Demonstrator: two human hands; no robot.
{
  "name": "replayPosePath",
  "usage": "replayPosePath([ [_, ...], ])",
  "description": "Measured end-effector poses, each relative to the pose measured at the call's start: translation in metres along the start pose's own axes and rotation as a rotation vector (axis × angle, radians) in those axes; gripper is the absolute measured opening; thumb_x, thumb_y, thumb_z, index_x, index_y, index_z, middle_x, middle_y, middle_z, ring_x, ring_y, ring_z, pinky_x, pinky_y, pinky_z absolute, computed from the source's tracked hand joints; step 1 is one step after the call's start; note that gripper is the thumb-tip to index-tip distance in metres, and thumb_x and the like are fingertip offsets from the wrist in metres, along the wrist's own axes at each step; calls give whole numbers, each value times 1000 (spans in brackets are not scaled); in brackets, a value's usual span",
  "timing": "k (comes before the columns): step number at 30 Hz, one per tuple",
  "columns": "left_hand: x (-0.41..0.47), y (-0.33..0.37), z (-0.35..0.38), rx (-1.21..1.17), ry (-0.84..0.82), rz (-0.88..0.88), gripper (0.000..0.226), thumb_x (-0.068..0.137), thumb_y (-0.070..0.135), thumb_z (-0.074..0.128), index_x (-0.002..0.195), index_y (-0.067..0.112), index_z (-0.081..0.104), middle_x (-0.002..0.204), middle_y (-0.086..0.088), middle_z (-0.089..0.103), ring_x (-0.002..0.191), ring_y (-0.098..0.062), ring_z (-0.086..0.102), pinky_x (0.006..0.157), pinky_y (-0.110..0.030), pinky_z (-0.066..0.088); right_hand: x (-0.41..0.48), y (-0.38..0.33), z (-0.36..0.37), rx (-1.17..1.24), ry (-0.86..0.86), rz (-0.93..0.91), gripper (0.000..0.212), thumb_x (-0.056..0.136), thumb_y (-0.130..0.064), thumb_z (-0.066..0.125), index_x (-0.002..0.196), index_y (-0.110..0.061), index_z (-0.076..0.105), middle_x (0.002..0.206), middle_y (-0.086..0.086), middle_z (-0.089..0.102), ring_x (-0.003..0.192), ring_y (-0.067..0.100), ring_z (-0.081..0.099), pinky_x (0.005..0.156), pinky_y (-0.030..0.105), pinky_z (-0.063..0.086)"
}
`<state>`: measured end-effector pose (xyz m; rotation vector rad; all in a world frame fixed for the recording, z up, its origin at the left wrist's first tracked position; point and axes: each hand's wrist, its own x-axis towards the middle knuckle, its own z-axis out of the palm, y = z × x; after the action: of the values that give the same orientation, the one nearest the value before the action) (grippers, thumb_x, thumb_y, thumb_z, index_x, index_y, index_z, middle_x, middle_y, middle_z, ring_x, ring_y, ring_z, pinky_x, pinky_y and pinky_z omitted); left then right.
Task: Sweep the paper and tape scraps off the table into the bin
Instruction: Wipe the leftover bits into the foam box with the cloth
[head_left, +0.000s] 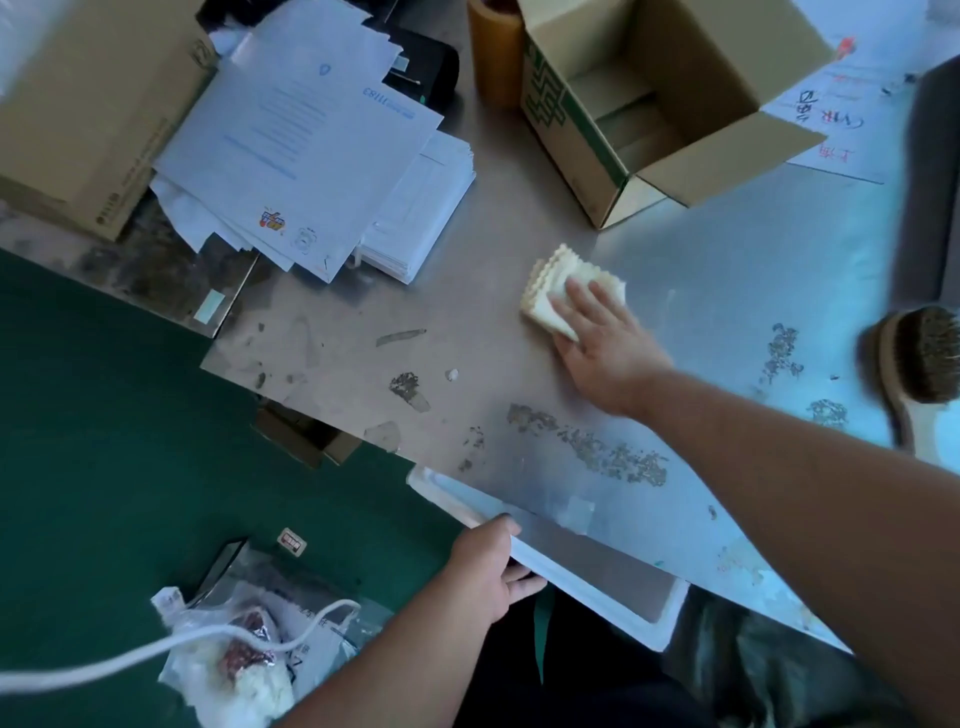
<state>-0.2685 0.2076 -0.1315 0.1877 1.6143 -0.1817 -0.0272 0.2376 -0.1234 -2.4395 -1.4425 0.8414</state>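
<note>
Right hand (597, 332) presses flat on the folded cloth (548, 283); pull scraps (452, 374) steadily toward the white bin (587, 590) the left hand (488, 566) grips

Blue "1183" on white sheet (311, 130)

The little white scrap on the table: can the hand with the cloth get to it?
Probably yes. The right hand, pressing the cloth, is close to the white scrap, and only flat, stained tabletop lies between them.
</note>
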Motion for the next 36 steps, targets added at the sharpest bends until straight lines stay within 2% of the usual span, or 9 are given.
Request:
replayPosePath([
  [8,-1,-10,0,16,31,-5,27,96,9,63,120,-2,58,124,-24,59,100,-41,69,73,-57,64,-94,-19,53,-39,-68,-166,63,104,-36,41,162,-34,17,171,-7,1,157,15,-8,126,32,-6],
  [12,-5,-17,1,-37,31,-12,27,99,11,63,120,-5,56,107,-23,58,102,-42,66,80,-59,61,-139,-27,64,-35,-100,-178,60,104,-42,28,162,-34,17,167,-13,-5,153,10,-15,118,26,-17],
  [17,-11,-25,3,-48,40,-29,26,100,13,62,119,-4,57,108,-24,58,113,-43,65,87,-59,60,-179,-37,67,329,-136,-29,53,102,-49,29,149,-35,50,157,-23,37,149,-3,21,123,24,16],
  [19,-12,-27,5,-57,34,-36,25,101,13,62,118,-5,56,103,-23,57,111,-43,65,87,-58,59,-185,-43,58,663,-91,226,35,103,-45,43,111,-26,71,112,-15,71,108,6,63,96,36,49],
  [21,-14,-28,5,-65,28,-49,28,100,12,63,119,-7,56,101,-24,57,108,-42,65,90,-59,58,-185,-47,37,1037,75,559,36,102,-40,52,83,-12,66,76,-2,64,70,16,59,65,34,50],
  [25,-13,-27,6,-45,17,-62,29,100,12,63,120,-8,54,95,-23,56,114,-44,64,96,-61,56,-187,-26,-11,1322,576,797,24,104,-26,52,89,-12,63,77,0,57,65,12,50,43,13,40],
  [30,-5,-28,4,-29,29,-55,36,100,14,63,127,-7,52,108,-24,57,115,-43,64,80,-57,60,-174,21,-52,1122,932,784,25,94,-33,45,88,-17,63,77,-4,57,76,16,55,70,32,43],
  [33,2,-29,0,-15,24,-43,38,97,13,63,129,-4,54,126,-26,59,111,-44,65,54,-53,62,-153,45,-65,872,870,732,33,98,-28,36,112,-14,62,89,2,60,82,19,54,71,33,40],
  [36,6,-29,-2,-21,28,-44,36,96,12,64,127,-3,55,128,-28,59,110,-45,66,54,-56,62,-123,74,-64,673,735,688,46,102,-30,36,144,-21,51,131,9,63,121,28,55,96,32,40],
])
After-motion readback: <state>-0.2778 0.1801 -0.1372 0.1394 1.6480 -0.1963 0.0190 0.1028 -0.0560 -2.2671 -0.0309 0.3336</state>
